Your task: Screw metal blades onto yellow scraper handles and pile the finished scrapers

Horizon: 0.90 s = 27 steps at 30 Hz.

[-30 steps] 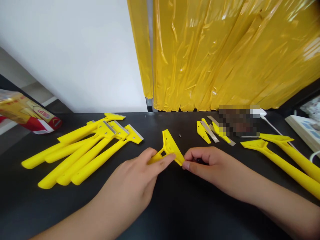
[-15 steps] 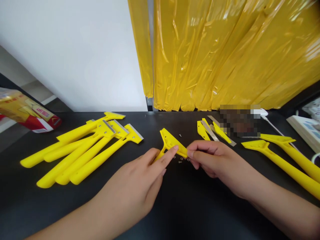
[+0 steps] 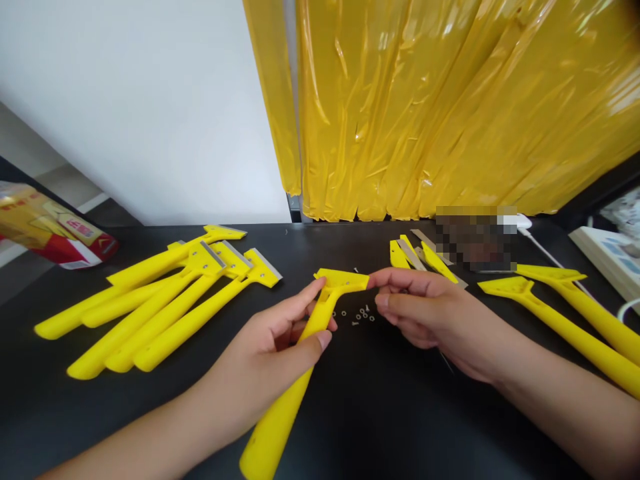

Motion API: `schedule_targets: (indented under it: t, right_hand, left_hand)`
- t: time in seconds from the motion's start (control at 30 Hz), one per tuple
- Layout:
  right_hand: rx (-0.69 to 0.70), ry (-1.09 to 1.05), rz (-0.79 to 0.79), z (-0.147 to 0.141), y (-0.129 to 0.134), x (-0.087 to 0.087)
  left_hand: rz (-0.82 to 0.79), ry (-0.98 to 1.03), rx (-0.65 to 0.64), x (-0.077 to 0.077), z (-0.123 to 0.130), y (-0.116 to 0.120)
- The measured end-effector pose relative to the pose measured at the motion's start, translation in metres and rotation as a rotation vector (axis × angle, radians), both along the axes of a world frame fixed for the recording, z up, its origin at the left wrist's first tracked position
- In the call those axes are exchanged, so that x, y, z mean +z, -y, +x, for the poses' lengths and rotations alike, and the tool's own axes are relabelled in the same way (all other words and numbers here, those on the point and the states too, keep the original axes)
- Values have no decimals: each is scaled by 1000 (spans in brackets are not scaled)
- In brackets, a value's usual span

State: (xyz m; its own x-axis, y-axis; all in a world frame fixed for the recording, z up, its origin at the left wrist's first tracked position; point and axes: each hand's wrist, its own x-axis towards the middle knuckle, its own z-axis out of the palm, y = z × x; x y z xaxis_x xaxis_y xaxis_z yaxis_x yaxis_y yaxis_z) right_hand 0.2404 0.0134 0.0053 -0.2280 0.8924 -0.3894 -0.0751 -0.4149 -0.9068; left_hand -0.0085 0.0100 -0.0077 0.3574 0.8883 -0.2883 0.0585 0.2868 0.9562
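My left hand (image 3: 285, 347) is closed round the neck of a yellow scraper (image 3: 280, 427), whose wide head points away from me and whose handle slants down toward the front. At the right end of that head, the fingertips of my right hand (image 3: 420, 303) touch it; the fingers are curled, and what they hold, if anything, is hidden. Small nuts and screws (image 3: 363, 315) lie on the black table (image 3: 380, 413) between my hands. Behind my right hand are yellow plates (image 3: 399, 255) and loose blades (image 3: 413, 253).
Several yellow scrapers with blades (image 3: 190, 313) lie piled at the left. Two yellow handles without visible blades (image 3: 575, 333) lie at the right. A red and yellow packet (image 3: 60, 230) stands far left, a white power strip (image 3: 607, 260) far right, and yellow plastic film (image 3: 400, 107) hangs behind.
The scraper in my left hand has been turned, so its handle now shows in front. My left thumb has come into view on it. The camera view has shifted slightly.
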Motion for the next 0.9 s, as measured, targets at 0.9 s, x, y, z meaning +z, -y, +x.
schedule_targets:
  t: [0.9]
  right_hand:
    - [89, 560, 300, -7, 2, -1]
  left_hand:
    - [207, -221, -22, -5, -4, 9]
